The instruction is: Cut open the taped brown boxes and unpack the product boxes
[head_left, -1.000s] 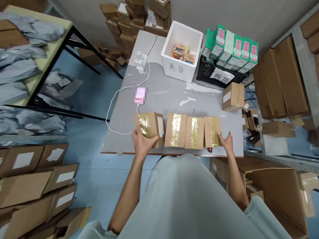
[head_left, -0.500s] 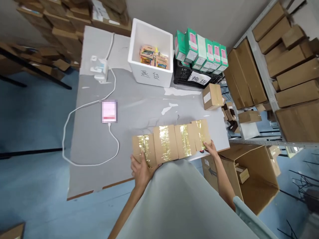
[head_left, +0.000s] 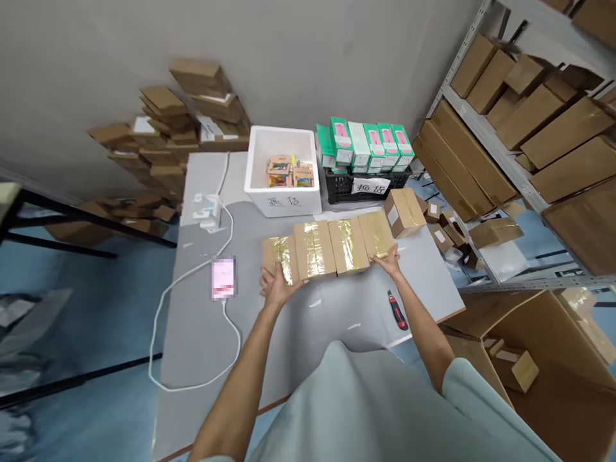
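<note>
Several taped cardboard boxes (head_left: 315, 250) stand side by side in a row, with shiny clear tape along their tops. My left hand (head_left: 278, 287) grips the leftmost box (head_left: 269, 251) at its near corner, thumb on top and fingers around the outer side. At the other end, my right hand (head_left: 389, 262) is closed on the near right corner of the rightmost box (head_left: 376, 234). The row is squeezed between both hands; whether it touches the table is hard to tell. A red and black utility knife (head_left: 398, 310) lies near my right forearm.
Behind the row stand a white foam bin (head_left: 283, 204) with small packs and a black crate (head_left: 339, 189) of green boxes. A single carton (head_left: 405, 213) sits right of them. A phone (head_left: 224, 278) on a white cable lies left. Shelving (head_left: 500, 144) and a large open carton (head_left: 553, 359) stand right.
Both hands have moved the row of boxes away from my body, toward the bins at the back. The utility knife has come into full view. My head view has tilted up.
</note>
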`<state>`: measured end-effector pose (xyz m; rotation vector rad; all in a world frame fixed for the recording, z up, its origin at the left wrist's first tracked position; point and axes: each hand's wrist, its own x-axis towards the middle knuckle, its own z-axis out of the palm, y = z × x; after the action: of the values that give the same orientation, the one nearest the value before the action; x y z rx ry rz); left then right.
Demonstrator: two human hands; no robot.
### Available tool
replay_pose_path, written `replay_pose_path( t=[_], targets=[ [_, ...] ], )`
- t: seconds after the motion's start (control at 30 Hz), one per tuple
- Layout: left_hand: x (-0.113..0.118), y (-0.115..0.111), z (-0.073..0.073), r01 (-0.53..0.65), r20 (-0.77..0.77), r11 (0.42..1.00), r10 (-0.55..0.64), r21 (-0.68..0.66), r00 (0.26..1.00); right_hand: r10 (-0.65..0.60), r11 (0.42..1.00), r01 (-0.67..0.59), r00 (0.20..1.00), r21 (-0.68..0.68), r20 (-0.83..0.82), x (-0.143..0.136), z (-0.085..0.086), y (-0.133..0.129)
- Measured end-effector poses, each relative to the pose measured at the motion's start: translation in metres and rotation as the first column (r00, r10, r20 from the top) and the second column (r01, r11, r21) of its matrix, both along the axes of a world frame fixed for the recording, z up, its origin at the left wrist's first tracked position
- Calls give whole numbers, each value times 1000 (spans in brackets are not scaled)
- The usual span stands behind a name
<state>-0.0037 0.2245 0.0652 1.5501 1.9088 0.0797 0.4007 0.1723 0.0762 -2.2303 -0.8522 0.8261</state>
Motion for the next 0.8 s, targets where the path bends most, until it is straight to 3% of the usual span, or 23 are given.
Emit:
replay_pose_path(
  t=[0.1, 0.2, 0.4, 0.6, 0.7, 0.8],
  targets=[
    [25, 49, 6, 26, -44, 1000, -26, -4, 999, -57, 991, 47, 995, -125, -80, 1, 5, 36],
    [36, 69, 0, 30, -105, 999, -32, -20, 994, -83, 979, 63, 992, -194, -93, 4, 4, 45],
    [32, 62, -26, 27, -152, 998, -18, 63, 988, -139, 988, 138, 990, -64, -16, -12, -15, 27],
    [35, 50, -28, 6, -206, 990, 24, 143, 978, -148, 988, 143, 986, 66, 75, -29, -34, 10],
    [39, 54, -29, 1, -231, 984, 41, 180, 972, -70, 996, 64, 992, 66, 105, -22, -32, 28],
    [44, 71, -32, -10, -239, 982, 55, 188, 970, 16, 999, -13, 997, -46, 75, -8, -23, 61]
  ],
)
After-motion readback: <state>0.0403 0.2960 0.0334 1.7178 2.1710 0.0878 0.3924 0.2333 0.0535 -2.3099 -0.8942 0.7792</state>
